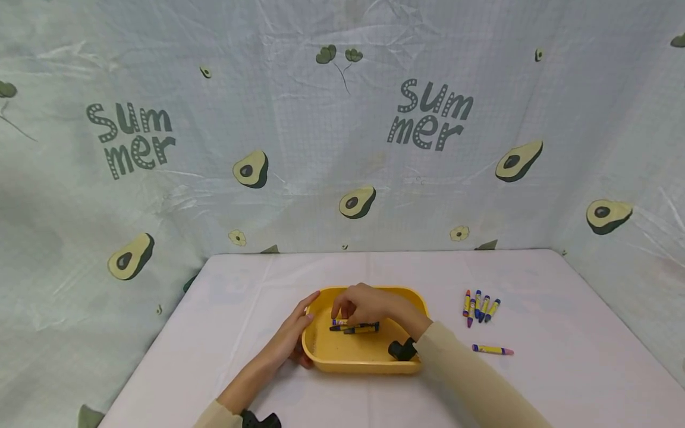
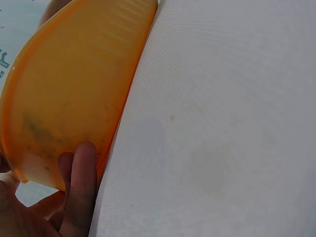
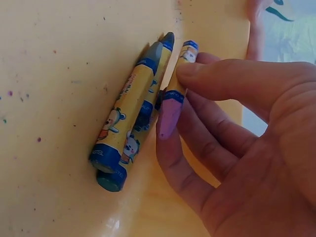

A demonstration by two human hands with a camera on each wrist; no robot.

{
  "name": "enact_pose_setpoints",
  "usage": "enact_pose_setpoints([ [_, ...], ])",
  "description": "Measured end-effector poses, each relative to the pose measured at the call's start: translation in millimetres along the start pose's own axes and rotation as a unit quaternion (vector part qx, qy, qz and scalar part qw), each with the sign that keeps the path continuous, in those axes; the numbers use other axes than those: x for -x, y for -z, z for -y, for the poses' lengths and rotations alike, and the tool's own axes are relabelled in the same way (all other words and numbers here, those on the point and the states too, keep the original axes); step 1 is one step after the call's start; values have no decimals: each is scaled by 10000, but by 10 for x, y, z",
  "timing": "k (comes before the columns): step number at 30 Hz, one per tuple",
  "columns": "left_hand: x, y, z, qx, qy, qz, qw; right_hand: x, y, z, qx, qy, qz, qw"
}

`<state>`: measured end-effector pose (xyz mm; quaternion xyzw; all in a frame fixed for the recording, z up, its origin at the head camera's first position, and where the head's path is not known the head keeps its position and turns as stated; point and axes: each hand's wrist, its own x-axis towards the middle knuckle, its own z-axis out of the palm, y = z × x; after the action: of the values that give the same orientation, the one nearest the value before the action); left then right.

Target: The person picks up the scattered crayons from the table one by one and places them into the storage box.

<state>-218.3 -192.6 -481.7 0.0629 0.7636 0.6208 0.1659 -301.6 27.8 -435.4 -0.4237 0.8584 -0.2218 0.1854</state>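
A yellow plastic tray (image 1: 369,367) stands on the table. My left hand (image 1: 291,339) grips its left edge, and in the left wrist view the fingers (image 2: 84,177) lie against the outer wall. Inside the tray, my right hand (image 1: 364,303) pinches a crayon with a pink-purple tip (image 3: 171,116) and a yellow wrapper between thumb and fingers. Right beside it on the tray floor lie a grey-tipped crayon (image 3: 122,106) and a dark-tipped crayon (image 3: 129,143), close together. The rest of the dark crayons' bodies are partly hidden behind one another.
Right of the tray, several crayons (image 1: 478,306) lie in a loose row on the white tabletop (image 1: 562,356). Nearer, a single pink-tipped crayon (image 1: 492,350) lies sideways. A cloth printed with avocados (image 1: 357,202) hangs behind the table.
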Motion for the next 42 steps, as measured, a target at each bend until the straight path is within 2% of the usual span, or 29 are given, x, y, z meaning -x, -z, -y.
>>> enact_pose_setpoints([
  [22,-1,1,8,-62,65,-15,10000,-19,-30,-11,-137,-170,-61,9997],
  [34,-4,-8,-11,-72,21,44,10000,4,36,31,31,3,-185,9998],
  [42,5,-1,0,20,-22,31,10000,134,152,43,-49,117,-267,9996],
])
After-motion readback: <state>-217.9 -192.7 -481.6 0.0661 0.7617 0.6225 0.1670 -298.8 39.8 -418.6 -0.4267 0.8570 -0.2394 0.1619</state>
